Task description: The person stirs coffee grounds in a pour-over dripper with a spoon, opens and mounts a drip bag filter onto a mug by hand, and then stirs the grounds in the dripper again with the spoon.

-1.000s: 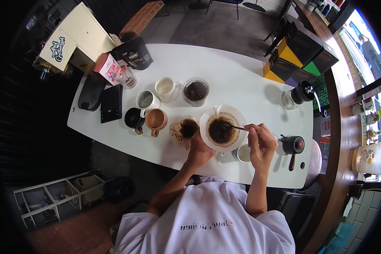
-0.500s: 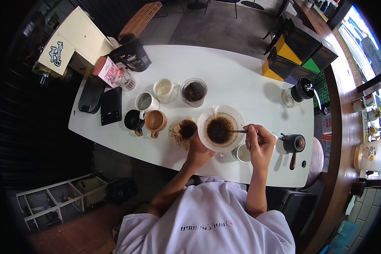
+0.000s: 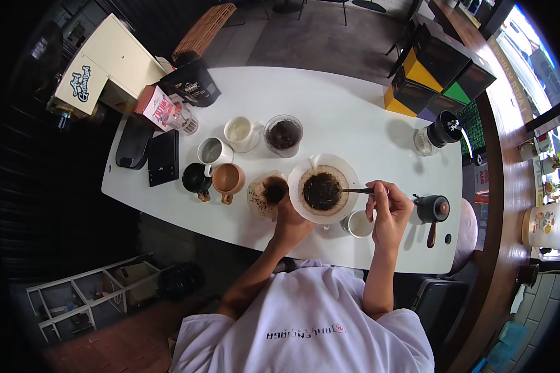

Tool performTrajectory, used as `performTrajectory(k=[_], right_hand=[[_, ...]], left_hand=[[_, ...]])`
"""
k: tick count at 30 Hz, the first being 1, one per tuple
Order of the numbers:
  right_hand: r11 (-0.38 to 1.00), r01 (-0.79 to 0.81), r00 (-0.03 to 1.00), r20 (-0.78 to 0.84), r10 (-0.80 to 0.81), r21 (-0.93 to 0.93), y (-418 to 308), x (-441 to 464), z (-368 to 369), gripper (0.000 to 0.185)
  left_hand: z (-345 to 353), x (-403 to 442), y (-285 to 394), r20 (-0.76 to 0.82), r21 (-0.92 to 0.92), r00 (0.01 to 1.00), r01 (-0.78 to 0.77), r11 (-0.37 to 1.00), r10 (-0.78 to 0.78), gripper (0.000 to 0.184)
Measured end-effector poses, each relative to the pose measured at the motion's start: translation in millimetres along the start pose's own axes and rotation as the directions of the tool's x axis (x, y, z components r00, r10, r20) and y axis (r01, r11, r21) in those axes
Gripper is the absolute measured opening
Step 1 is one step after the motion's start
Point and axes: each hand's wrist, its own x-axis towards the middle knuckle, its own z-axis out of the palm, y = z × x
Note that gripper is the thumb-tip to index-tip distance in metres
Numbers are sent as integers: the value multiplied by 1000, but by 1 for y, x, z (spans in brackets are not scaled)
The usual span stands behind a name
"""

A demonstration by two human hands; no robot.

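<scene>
My right hand [image 3: 390, 214] pinches the handle of a metal spoon [image 3: 356, 191], whose tip is in the dark wet grounds inside a white paper filter [image 3: 339, 172]. On the near left side of that filter, my left hand [image 3: 290, 221] is closed, gripping something I cannot make out at its edge. Just left of this hand is a second stained filter [image 3: 257, 196] with dark grounds. A white cup [image 3: 359, 225] stands partly under the first filter's right side. Farther back is a glass container [image 3: 284, 135] with grounds.
Several mugs [image 3: 228, 178] stand to the left, beside a black scale [image 3: 163, 158]. On the right are a hand grinder [image 3: 438, 132] and a small dark pot [image 3: 432, 209]. Black boxes [image 3: 440, 57] are stacked at the back right of the white table [image 3: 348, 87].
My right hand has moved slightly to the right with the spoon, which now lies flatter across the filter. My left hand has stayed almost in place.
</scene>
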Motion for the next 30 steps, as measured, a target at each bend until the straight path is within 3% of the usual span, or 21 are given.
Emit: performTrajectory(k=[9,13,17,24,30], right_hand=[[992,114,993,27,-113,-52,-9,-2,-2,20],[937,289,951,167,-259,-194,-16,-6,-1,10],[867,439,883,294,-366,-237,-17,-9,-2,21],[871,449,878,281,-388,-198,-19,-4,-4,25],[889,382,911,265,-316,-254,-9,-1,-4,22]], left_hand=[[-1,1,2,4,11,1000,-25,1000,25,48],[-2,-1,-5,31,84,996,-87,993,85,51],[0,-2,-8,63,74,998,-20,997,16,53],[1,-2,-6,34,38,999,7,999,-8,54],[-3,-1,-7,78,62,994,-82,995,77,55]])
